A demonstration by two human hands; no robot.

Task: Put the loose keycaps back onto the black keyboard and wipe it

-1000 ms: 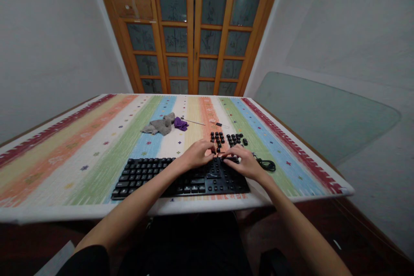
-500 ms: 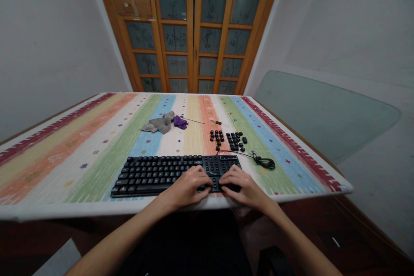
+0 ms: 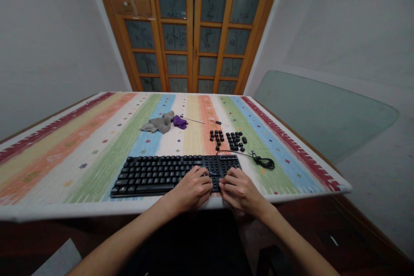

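A black keyboard point(image 3: 152, 174) lies near the front edge of the table, its right-hand section without many of its keycaps. My left hand point(image 3: 196, 185) is closed at the keyboard's near edge, fingers curled and thumb hidden. Just to the right, my right hand point(image 3: 237, 184) is closed on the same edge near the corner, its fingertips bent inward. A narrow gap separates the two hands. Behind the keyboard, several loose black keycaps point(image 3: 234, 140) are grouped on the cloth. The keyboard's coiled cable point(image 3: 264, 162) rests to the right.
A striped cloth point(image 3: 106, 146) covers the table. Farther back lie a grey rag point(image 3: 160, 123), a purple cloth point(image 3: 180, 122), a thin rod point(image 3: 194, 120) and a small tool with a black middle point(image 3: 218, 123). A glass panel point(image 3: 323, 112) leans at the right wall.
Both hands have curled more and shifted slightly toward the keyboard's near edge. The thumbs, visible earlier, are now tucked out of sight. The keyboard and loose keycaps stay in place.
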